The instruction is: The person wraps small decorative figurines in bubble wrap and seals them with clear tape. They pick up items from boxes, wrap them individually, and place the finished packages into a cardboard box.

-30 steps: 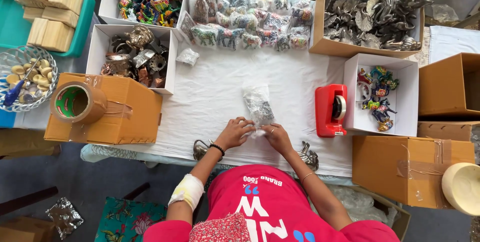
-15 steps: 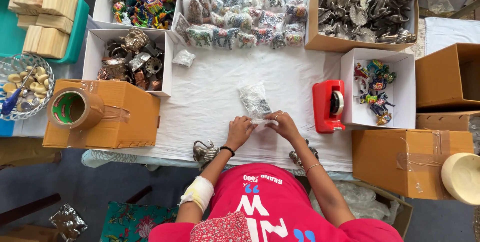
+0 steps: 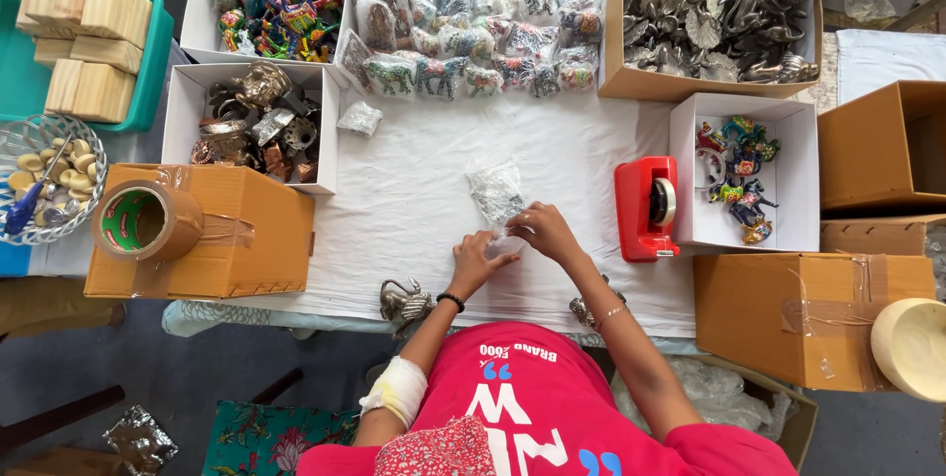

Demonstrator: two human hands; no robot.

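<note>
the plastic bag (image 3: 496,192) lies flat on the white cloth (image 3: 414,210), just left of the red tape dispenser (image 3: 647,208). the left hand (image 3: 476,261) pins its near end so it cannot slide; the right hand (image 3: 541,230) pinches the same end, folding it closed.

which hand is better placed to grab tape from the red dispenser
Right. The right hand rests on the clear bag, just beside the red tape dispenser on that same side. The left hand pins the bag's near end, farther away, and would have to cross over.
</note>
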